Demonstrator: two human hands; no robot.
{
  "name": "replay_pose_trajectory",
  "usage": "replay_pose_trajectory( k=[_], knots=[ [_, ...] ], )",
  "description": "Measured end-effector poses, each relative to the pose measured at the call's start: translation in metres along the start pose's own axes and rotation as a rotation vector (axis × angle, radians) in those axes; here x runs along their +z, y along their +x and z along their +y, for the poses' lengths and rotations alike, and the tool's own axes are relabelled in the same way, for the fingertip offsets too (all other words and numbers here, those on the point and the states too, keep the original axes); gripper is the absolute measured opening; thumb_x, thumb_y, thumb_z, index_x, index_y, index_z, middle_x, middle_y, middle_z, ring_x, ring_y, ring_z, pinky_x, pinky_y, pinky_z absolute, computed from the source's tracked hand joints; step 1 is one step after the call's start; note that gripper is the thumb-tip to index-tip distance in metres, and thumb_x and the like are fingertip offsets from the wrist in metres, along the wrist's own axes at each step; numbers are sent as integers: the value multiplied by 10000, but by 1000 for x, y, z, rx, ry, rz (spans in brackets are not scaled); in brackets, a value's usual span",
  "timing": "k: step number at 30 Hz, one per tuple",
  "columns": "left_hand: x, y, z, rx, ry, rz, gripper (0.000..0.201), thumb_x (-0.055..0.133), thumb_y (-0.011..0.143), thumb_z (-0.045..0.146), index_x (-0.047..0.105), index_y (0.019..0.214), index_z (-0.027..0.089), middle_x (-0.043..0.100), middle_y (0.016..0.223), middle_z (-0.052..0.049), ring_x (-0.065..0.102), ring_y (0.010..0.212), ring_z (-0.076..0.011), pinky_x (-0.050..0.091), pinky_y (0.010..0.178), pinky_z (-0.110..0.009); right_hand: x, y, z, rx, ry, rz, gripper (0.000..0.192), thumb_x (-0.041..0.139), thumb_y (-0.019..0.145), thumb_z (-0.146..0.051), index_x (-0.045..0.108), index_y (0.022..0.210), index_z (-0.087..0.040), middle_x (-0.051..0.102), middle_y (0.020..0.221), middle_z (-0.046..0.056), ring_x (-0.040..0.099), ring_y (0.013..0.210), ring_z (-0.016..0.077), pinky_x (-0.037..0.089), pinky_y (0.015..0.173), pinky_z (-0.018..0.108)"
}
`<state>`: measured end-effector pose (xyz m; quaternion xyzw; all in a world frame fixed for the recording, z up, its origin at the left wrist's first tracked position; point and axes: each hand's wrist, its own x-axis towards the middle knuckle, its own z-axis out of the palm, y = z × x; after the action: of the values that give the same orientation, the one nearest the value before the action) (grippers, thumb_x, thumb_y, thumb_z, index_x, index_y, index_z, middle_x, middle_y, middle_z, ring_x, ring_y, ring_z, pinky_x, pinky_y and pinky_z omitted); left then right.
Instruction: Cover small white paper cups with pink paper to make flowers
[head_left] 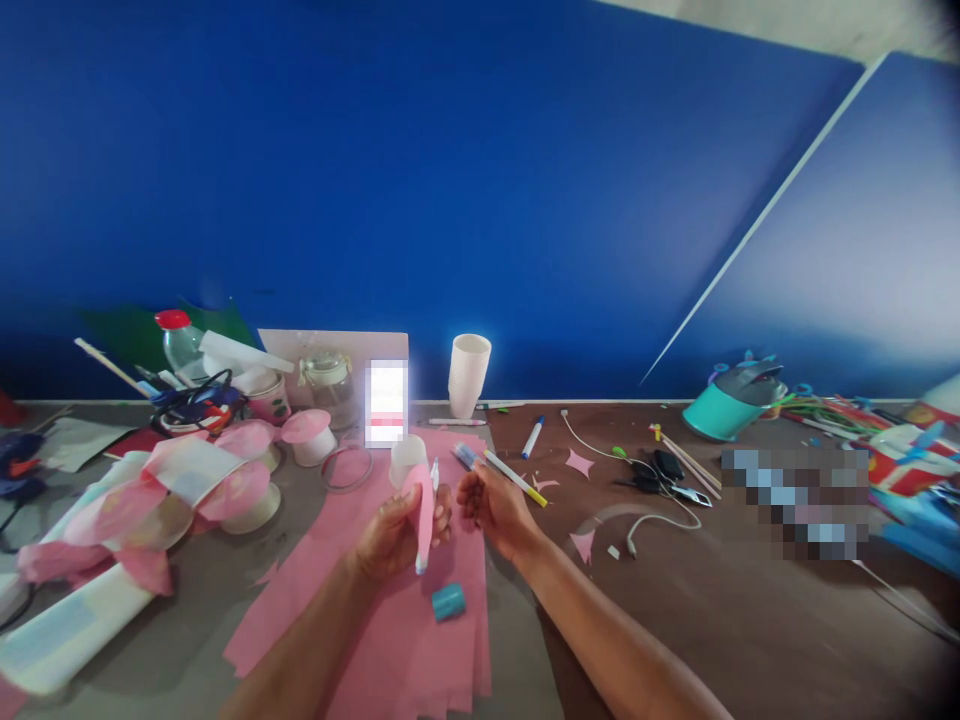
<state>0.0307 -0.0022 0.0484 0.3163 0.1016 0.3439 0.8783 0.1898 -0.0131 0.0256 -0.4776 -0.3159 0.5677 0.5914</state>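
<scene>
My left hand (391,530) is closed around a white paper cup (409,458) with a pink paper disc (425,518) at its end, seen nearly edge-on. A small pale pointed piece (435,474) shows beside the disc; its kind is unclear. My right hand (499,508) hovers just right of the disc, fingers loosely curled and apart from it, with nothing visible in them. Behind its fingertips lies a blurred marker (466,456). Below both hands, a turquoise cylindrical piece (448,602) rests on pink paper sheets (375,640).
Paper cups with pink discs (307,428) crowd the left side. A stack of white cups (469,375) stands by the blue partition (450,180). Markers (533,437), pink scraps (579,462) and a white cable (664,515) lie to the right, with a teal container (724,405) beyond.
</scene>
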Motion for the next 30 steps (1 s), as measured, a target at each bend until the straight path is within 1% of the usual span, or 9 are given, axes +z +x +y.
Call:
replay_pose_trajectory(
  k=[3, 6, 9, 12, 16, 19, 23, 26, 30],
  knots=[
    [2, 0, 0, -21, 2, -3, 390, 812, 734, 448, 585, 645, 144, 479, 667, 20, 377, 498, -42, 402, 489, -190, 2, -6, 2, -148, -114, -5, 285, 676, 791, -458, 696, 867, -185, 605, 619, -17, 505, 486, 110, 400, 474, 218],
    [5, 0, 1, -31, 23, -15, 401, 824, 715, 451, 584, 624, 142, 442, 662, 24, 370, 519, -49, 398, 509, -195, 4, -14, 3, -482, -337, 23, 270, 570, 893, -345, 682, 1101, -213, 626, 720, 2, 586, 617, 153, 493, 608, 277],
    [4, 0, 1, -47, 34, -34, 406, 842, 688, 446, 584, 607, 144, 426, 674, 22, 394, 552, -59, 413, 548, -200, 3, -21, 6, -851, -597, 4, 296, 483, 932, -208, 671, 1160, -226, 640, 823, 45, 625, 755, 189, 526, 729, 329],
    [-2, 0, -1, -71, 66, -35, 398, 832, 695, 461, 598, 634, 146, 442, 680, 15, 423, 574, -71, 420, 562, -204, 1, -22, 7, -1046, -803, -88, 415, 421, 899, -84, 658, 1212, -217, 633, 905, 83, 626, 824, 205, 538, 739, 337],
    [-11, -1, -4, -100, 96, 30, 354, 839, 698, 419, 629, 701, 134, 482, 668, 6, 460, 586, -90, 430, 559, -215, 0, -19, 2, -1021, -890, -248, 501, 395, 838, -31, 665, 1216, -217, 651, 948, 92, 644, 855, 211, 552, 746, 328],
    [-12, -2, -7, -77, 95, 112, 323, 857, 687, 380, 653, 720, 130, 532, 669, -6, 495, 599, -104, 453, 573, -229, -1, -18, -3, -924, -847, -331, 519, 381, 823, -28, 691, 1177, -247, 701, 980, 76, 666, 913, 228, 550, 816, 354],
    [-10, -3, -11, -46, 81, 201, 280, 856, 700, 354, 678, 732, 140, 618, 655, -26, 573, 604, -126, 493, 586, -235, -4, -16, -3, -744, -750, -361, 500, 407, 801, -53, 730, 1109, -277, 743, 946, 49, 687, 926, 239, 543, 878, 395],
    [-13, -1, -12, -63, 52, 247, 287, 850, 707, 365, 687, 790, 145, 692, 701, -57, 673, 699, -186, 551, 663, -271, -8, -11, 1, -639, -662, -232, 368, 512, 802, -140, 749, 1047, -279, 761, 960, 59, 692, 960, 266, 539, 920, 436],
    [-21, 6, -10, -68, -13, 313, 328, 874, 669, 341, 688, 862, 153, 752, 820, -88, 727, 840, -251, 592, 765, -333, -18, 1, 5, -633, -548, 139, 221, 602, 797, -274, 739, 970, -267, 747, 1070, 82, 667, 1059, 286, 490, 1011, 459]
  ],
)
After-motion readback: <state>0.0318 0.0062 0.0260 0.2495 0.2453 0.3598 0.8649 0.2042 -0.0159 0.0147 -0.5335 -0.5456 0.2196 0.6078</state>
